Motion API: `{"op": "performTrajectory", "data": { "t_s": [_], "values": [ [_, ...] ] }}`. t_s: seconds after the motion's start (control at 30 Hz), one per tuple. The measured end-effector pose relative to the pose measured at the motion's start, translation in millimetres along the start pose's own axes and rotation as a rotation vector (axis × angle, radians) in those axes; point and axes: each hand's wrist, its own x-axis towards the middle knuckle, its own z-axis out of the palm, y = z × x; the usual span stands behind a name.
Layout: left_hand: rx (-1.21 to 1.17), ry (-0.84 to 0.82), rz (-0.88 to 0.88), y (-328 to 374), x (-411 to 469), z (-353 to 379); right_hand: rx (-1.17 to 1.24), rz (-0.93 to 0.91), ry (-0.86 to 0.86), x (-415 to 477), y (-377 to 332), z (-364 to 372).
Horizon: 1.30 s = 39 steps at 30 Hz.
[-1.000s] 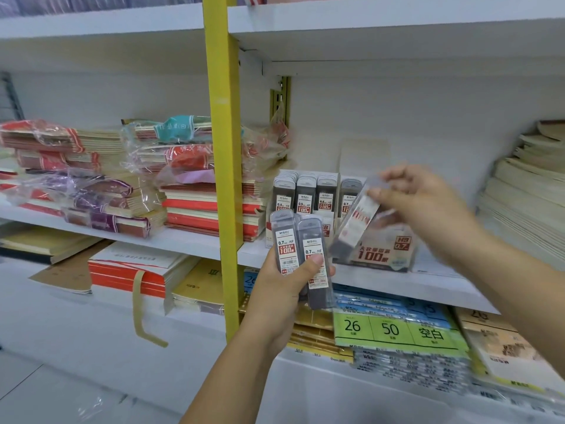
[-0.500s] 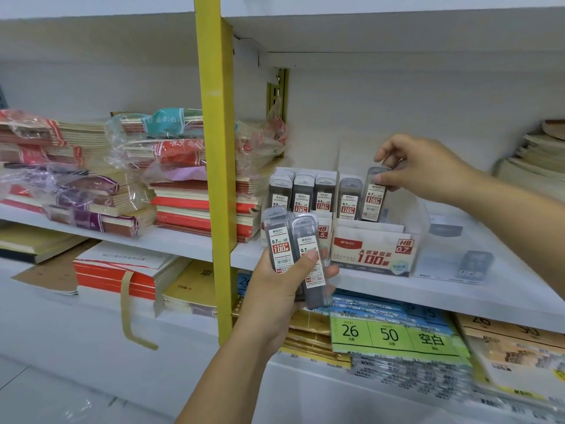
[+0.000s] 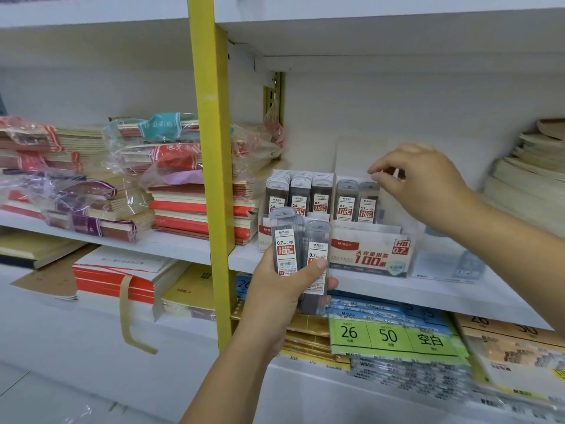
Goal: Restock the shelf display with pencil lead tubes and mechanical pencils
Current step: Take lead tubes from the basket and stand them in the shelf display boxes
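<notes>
The clear 0.7 box (image 3: 371, 255) on the middle shelf (image 3: 397, 290) is the thing to steer by. Inside it, at its left end, two seated tubes (image 3: 346, 201) stand upright side by side. The rest of the box, to their right, looks unfilled. Just left of the box, the 0.5 box (image 3: 298, 194) shows three full rows, so that one seems done.

The right hand (image 3: 425, 182) hangs above the back of the 0.7 box, its thumb and forefinger drawn near each other right over the cap of the right-hand seated tube. The tips are blurred, so I cannot tell whether they pinch the cap, merely touch it or are clear of it.

The left hand (image 3: 284, 289) is in front of the box's left end and lower than it. Its fingers and thumb are clamped round the spare lead tubes (image 3: 286, 240). Two labelled 0.7 face the camera, and there may be more behind them.

My reading is that the 0.7 restock is at an early stage. Two tubes are in, at least two wait in the left hand, and most of the box wants filling. I can make out no mechanical pencils anywhere. A small blurred object (image 3: 464, 264) lies on the shelf just right of the box, and I cannot identify it. That half of the job appears unstarted.
</notes>
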Motion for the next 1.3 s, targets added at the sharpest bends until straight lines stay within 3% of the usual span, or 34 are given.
{"op": "performTrajectory", "data": {
  "t_s": [0.07, 0.2, 0.4, 0.47, 0.57, 0.67, 0.8, 0.87, 1.07, 1.3],
  "values": [
    [0.012, -0.008, 0.01, 2, -1, 1, 0.322, 0.064, -0.082, -22, -21, -8],
    [0.011, -0.064, 0.018, 4, -6, 7, 0.756, 0.21, -0.424, -54, -51, -1],
    [0.018, -0.113, 0.001, 3, -10, 6, 0.974, 0.391, -0.351, -61, -48, 13],
    [-0.005, -0.098, -0.012, 2, -9, 3, 0.938, 0.408, -0.28, -58, -41, 11],
    [-0.042, -0.098, -0.013, 2, -8, 0, 0.946, 0.361, 0.02, -41, -26, -5],
    [-0.016, -0.084, -0.008, 0, -6, -1, 0.752, 0.138, 0.204, -18, -9, -25],
    [0.031, -0.065, -0.007, -2, -4, -2, 0.295, -0.013, 0.141, 3, 6, -23],
    [0.033, -0.052, -0.006, -3, -3, -2, 0.188, -0.02, 0.069, 9, 10, -14],
    [-0.011, -0.008, -0.027, -3, -2, -3, 0.15, 0.061, -0.152, 10, 18, 7],
    [-0.003, 0.004, -0.024, -3, 0, -5, 0.037, 0.042, -0.127, 14, 20, 10]
  ]
}}
